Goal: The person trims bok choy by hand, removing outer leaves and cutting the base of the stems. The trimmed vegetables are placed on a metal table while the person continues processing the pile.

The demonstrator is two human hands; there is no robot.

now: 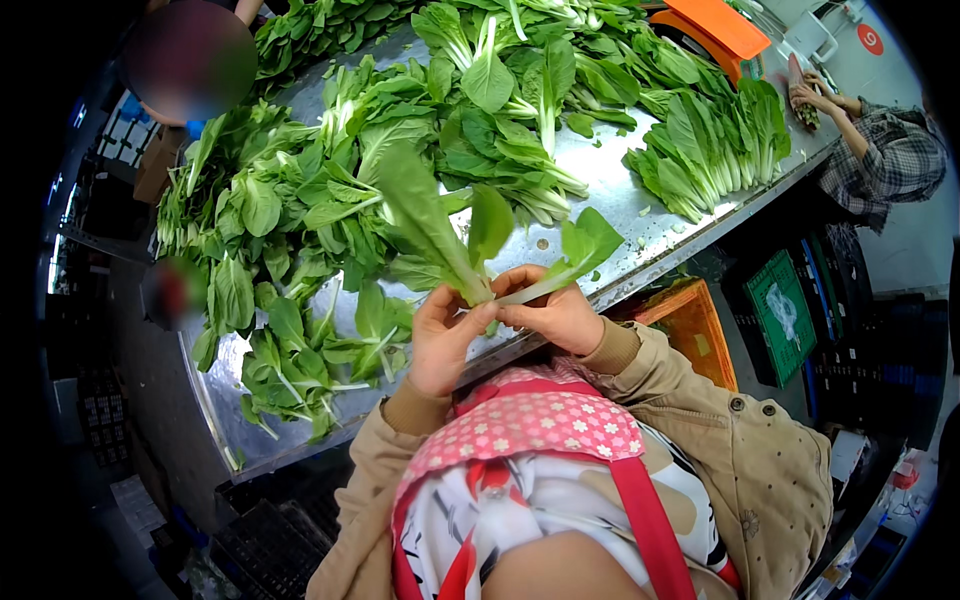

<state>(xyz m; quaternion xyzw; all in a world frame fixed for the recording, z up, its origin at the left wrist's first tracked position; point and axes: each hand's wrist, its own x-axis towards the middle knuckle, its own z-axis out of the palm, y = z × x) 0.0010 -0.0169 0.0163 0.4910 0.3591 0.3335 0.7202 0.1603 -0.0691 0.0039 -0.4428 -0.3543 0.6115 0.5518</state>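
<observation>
Near the front edge of the metal table (300, 131), my left hand (444, 337) pinches the stem base of a leafy green plant (439, 232), whose leaves point up and away. Close beside it, my right hand (551, 311) grips the pale stalk of a single leaf (581, 251) that angles off to the right. The fingertips of both hands almost meet at the stem bases. Heaped leafy greens (337, 180) lie behind and left of my hands. Loose leaves (300, 367) rest near the left front, and a neater row of greens (705, 150) lies at the right.
An orange weighing scale (716, 26) stands at the back right. A person in a plaid shirt (885, 154) handles a bundle at the table's right end; another person is at the back left. Below the front edge are an orange crate (697, 330) and a green crate (780, 315).
</observation>
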